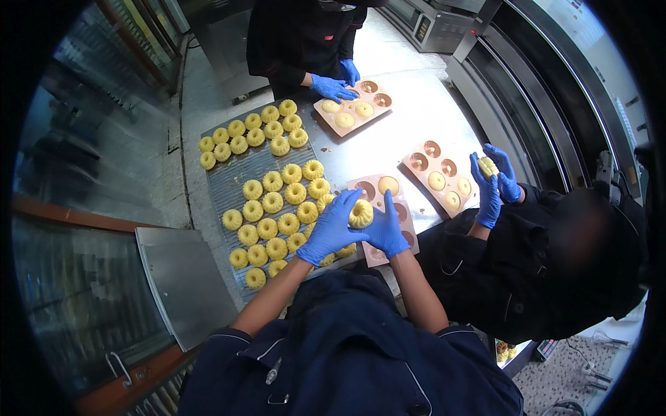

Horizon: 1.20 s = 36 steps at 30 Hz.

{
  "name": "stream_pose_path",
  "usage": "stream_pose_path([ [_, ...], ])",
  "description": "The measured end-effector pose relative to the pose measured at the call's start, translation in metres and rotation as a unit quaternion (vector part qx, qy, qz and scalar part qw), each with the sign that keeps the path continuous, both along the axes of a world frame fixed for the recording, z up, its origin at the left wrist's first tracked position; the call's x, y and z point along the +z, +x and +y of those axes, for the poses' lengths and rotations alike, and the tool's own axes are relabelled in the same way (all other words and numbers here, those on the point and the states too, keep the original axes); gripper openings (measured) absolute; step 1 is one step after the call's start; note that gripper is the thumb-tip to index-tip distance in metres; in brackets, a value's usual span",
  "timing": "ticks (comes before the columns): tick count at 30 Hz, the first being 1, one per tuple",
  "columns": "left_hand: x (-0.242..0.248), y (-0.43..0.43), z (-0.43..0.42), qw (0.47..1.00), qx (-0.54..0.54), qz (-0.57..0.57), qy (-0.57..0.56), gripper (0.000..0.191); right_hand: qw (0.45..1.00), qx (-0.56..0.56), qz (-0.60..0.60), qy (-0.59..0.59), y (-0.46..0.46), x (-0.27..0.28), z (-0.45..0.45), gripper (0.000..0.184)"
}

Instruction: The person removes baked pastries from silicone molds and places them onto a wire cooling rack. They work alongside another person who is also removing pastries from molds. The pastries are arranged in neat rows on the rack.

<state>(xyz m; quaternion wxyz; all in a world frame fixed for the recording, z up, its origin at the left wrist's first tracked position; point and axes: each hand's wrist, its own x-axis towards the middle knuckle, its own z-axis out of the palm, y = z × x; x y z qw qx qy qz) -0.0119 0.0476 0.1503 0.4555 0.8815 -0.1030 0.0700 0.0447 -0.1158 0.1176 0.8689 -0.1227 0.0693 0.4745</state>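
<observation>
A small yellow fluted ring cake (360, 214) is held up between my two blue-gloved hands, its ridged side and central dimple showing. My left hand (333, 226) grips it from the left and my right hand (386, 229) from the right. Below them lies a pink silicone ring-cake mould (372, 255), partly covered by my hands. One cake (388, 185) sits in a top cup of that mould; the other cups I can make out look empty. Left of my hands, rows of similar cakes (287, 223) rest on a ribbed metal cooling tray (229, 182).
Across the metal table (416, 104), a co-worker's gloved hand (333, 88) touches another partly filled mould (341, 131). At right, a co-worker's hands (489, 192) hold a cake (488, 167) beside a third mould (450, 205). Deck ovens (525, 99) stand behind.
</observation>
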Motion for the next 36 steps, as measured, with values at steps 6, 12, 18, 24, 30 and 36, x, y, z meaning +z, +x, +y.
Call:
stream_pose_path([
  [6, -0.035, -0.005, 0.032, 0.969, 0.029, 0.143, -0.198, 0.066, 0.994, 0.091, -0.050, -0.042, -0.007, -0.009, -0.003, 0.097],
  [12, -0.081, -0.015, 0.152, 0.928, 0.204, 0.166, -0.262, 0.081, 0.944, 0.146, -0.174, -0.237, -0.032, -0.039, -0.011, 0.080],
  [18, -0.109, -0.036, 0.294, 0.934, 0.320, 0.112, -0.110, 0.058, 0.912, 0.144, -0.202, -0.326, -0.046, -0.049, -0.027, 0.072],
  [24, -0.150, -0.049, 0.322, 0.923, 0.344, 0.158, 0.060, 0.069, 0.885, 0.091, -0.270, -0.368, -0.026, -0.057, -0.035, 0.059],
  [30, -0.148, -0.042, 0.331, 0.939, 0.264, 0.218, 0.017, 0.086, 0.541, -0.053, -0.515, -0.663, 0.035, -0.070, -0.047, 0.054],
  [36, -0.117, -0.053, 0.291, 0.943, 0.329, 0.055, 0.000, 0.086, 0.323, -0.043, -0.629, -0.706, 0.097, -0.067, -0.045, 0.053],
])
